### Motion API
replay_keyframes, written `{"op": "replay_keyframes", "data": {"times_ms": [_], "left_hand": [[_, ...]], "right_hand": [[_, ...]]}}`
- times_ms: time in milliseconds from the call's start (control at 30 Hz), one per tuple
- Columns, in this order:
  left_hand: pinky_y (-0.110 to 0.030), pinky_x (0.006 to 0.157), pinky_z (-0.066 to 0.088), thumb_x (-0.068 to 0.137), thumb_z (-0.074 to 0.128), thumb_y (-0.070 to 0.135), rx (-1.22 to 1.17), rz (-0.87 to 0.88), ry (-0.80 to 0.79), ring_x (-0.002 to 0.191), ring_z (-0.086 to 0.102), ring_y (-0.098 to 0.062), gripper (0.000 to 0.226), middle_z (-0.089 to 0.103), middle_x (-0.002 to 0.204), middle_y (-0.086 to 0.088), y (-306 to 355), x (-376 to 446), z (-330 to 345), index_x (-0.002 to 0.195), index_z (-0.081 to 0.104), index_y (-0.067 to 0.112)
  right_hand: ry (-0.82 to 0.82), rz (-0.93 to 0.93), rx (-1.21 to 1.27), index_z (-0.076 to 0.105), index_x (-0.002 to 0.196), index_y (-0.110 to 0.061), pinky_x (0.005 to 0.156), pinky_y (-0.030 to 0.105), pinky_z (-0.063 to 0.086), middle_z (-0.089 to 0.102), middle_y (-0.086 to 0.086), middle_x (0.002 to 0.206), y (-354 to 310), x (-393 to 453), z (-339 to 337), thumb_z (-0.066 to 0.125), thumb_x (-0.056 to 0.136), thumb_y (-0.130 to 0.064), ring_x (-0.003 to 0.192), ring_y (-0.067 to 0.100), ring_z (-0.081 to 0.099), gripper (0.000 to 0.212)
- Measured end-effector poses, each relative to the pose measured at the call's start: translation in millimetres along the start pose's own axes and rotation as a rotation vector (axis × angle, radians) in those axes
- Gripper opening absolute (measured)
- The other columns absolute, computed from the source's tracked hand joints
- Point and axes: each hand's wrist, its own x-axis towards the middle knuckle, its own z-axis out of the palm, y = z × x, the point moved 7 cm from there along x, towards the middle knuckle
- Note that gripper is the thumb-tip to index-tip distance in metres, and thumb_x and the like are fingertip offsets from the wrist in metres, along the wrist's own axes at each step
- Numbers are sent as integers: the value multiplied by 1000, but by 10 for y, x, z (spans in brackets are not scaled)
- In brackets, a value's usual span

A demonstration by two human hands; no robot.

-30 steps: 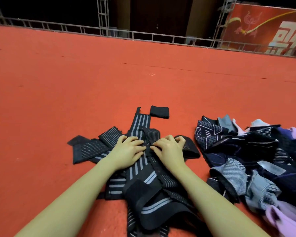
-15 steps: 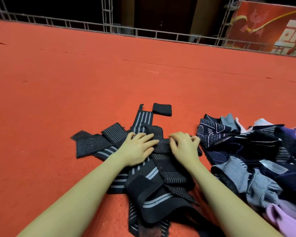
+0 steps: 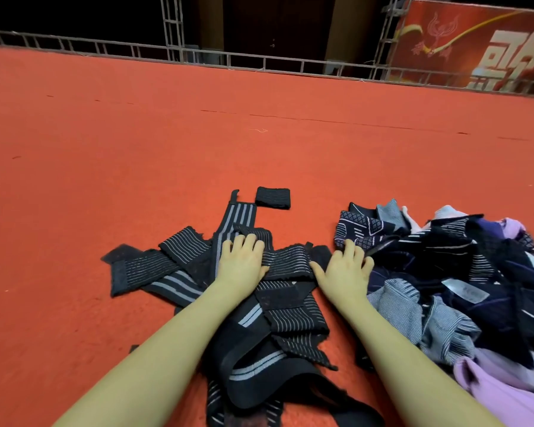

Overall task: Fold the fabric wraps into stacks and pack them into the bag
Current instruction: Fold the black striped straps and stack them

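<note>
From the head view, a person kneels or leans over a red carpeted floor (image 3: 136,167) with both forearms reaching forward. The left hand (image 3: 242,261) lies flat, fingers straight and slightly spread, pressing on the middle of a jumble of black striped wraps (image 3: 259,303). The right hand (image 3: 346,269) is also flat and spread, its thumb touching the right end of one striped wrap (image 3: 287,261) that lies stretched between the two hands; its fingertips reach the edge of a second heap. Neither hand pinches anything. Judging by the posture, the hands are smoothing that wrap out flat so it can be folded evenly.

The wraps overlap in a loose fan, some ends reaching left and others trailing toward the near edge of the picture. One small folded wrap (image 3: 273,197) sits apart on the far side, probably the start of a stack.

To the right, just beside the wraps, lies the heap of mixed garments (image 3: 460,272) in navy, grey stripes and lilac. No bag shows in the frame. At the far edge run a metal railing (image 3: 259,61) and a red banner (image 3: 475,47).
</note>
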Motion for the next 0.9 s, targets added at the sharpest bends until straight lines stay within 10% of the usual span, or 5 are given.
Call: {"op": "replay_keyframes", "data": {"times_ms": [233,433,900], "left_hand": [[-40,112,13,103,30,34,-83,216,2,145,11,-21,50,13,159,-3,349,117,-76,151,18,24],[-37,118,-4,103,11,45,-149,386,-460,146,-10,-16,52,-8,159,9,632,31,256,152,0,34],[-42,117,-6,103,18,45,-137,264,-314,146,8,-10,46,16,157,13,-164,-135,162,148,25,38]], "right_hand": [[113,35,224,50,109,-10,91,42,19,54,6,111,84,50,-194,55,92,-33,111,29,42,30],[274,27,164,57,85,-7,76,41,21,57,12,87,239,69,-335,75,76,-21,85,34,52,25],[382,-307,314,69,69,-23,79,35,20,65,-10,72,-521,-79,-500,49,78,-34,76,21,57,24]]}}
